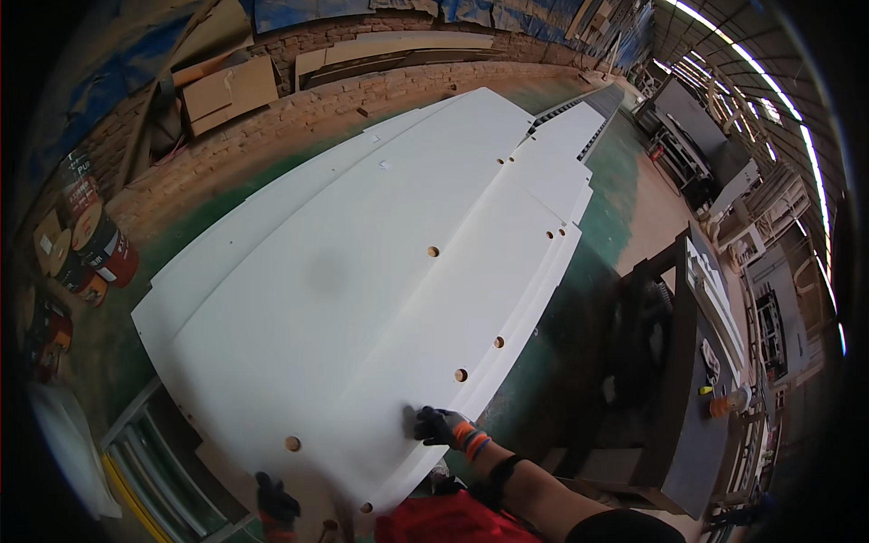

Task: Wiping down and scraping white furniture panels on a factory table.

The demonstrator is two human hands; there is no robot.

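Long white panels (pixel 353 262) lie stacked in front of me, with several round holes showing bare board inside. My right hand (pixel 437 426), in a dark glove with an orange striped cuff, is over the near right part of the top panel. Its fingers are apart and hold nothing; whether they touch the surface I cannot tell. At the near left edge of the panel is my left hand (pixel 276 500), also dark-gloved. Its fingers look spread, with nothing visible in them, though the hand is dim and partly blurred.
A roller conveyor (pixel 167 466) with a yellow rail is at the near left. Paint-like drums (pixel 104 244) stand left, by a brick wall with leaning boards (pixel 231 93). On the right, a dark workbench (pixel 692 434) carries white strips and small tools. More machinery (pixel 679 154) stands at the far right.
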